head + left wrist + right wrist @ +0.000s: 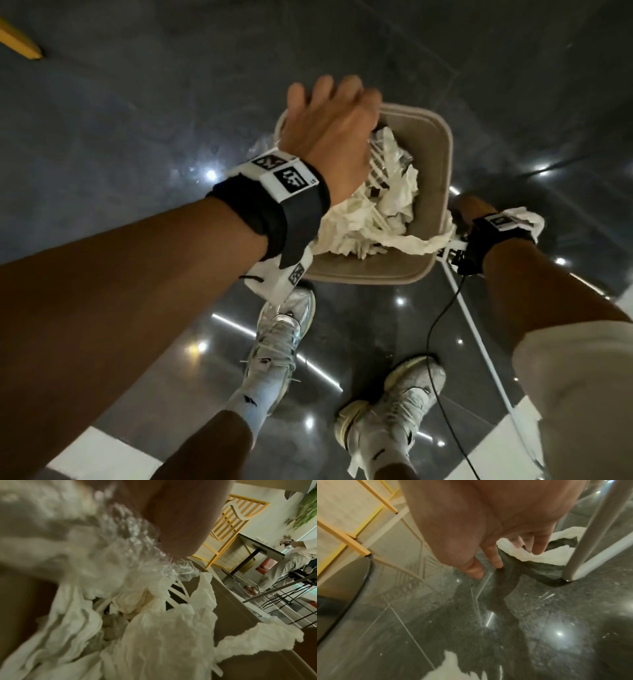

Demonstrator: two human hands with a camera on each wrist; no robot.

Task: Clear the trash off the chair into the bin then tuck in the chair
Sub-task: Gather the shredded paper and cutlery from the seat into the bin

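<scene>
A beige bin (442, 137) stands on the dark floor in front of my feet, heaped with crumpled white napkins (376, 212) and plastic. My left hand (329, 120) hovers over its far left corner with fingers curled. In the left wrist view, crinkled clear plastic (137, 540) and blurred white tissue lie right under the palm (180, 513), above the bin's pile (163, 628). My right hand (469, 205) is low beside the bin's right side. Its straight fingers (537, 547) point down at a white napkin (556, 557) lying on the floor (527, 219).
A grey metal leg (590, 534) stands just right of the floor napkin. A yellow slatted frame (351, 540) is close by. A black cable (438, 325) trails past my shoes (284, 329). Another person sits at a dark table (283, 561).
</scene>
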